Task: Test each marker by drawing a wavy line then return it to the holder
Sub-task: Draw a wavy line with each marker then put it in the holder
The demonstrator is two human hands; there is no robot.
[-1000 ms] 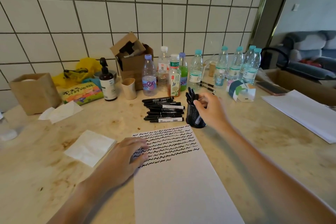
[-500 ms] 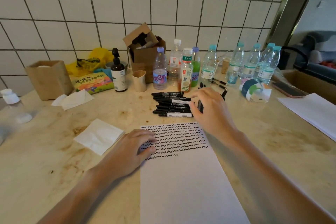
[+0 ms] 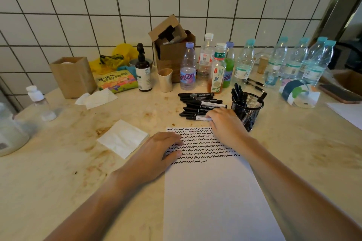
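A white sheet of paper (image 3: 213,191) lies in front of me, its top part filled with rows of black wavy lines. My left hand (image 3: 156,154) rests flat on the sheet's left edge. Beyond the paper lies a pile of several black markers (image 3: 197,105). My right hand (image 3: 225,123) reaches onto the near right end of that pile, its fingers curled round the nearest marker (image 3: 195,118). A black mesh holder (image 3: 247,110) stands just right of the hand with several markers in it.
A row of plastic bottles (image 3: 242,64) stands along the tiled wall, with a cardboard box (image 3: 172,45), a pump bottle (image 3: 143,72) and a paper cup (image 3: 165,80). A folded napkin (image 3: 123,138) lies left of the paper. A phone (image 3: 340,94) lies far right.
My right hand has left the holder and come down left onto the near end of the marker pile. My left hand has stayed on the paper. The camera has shifted.
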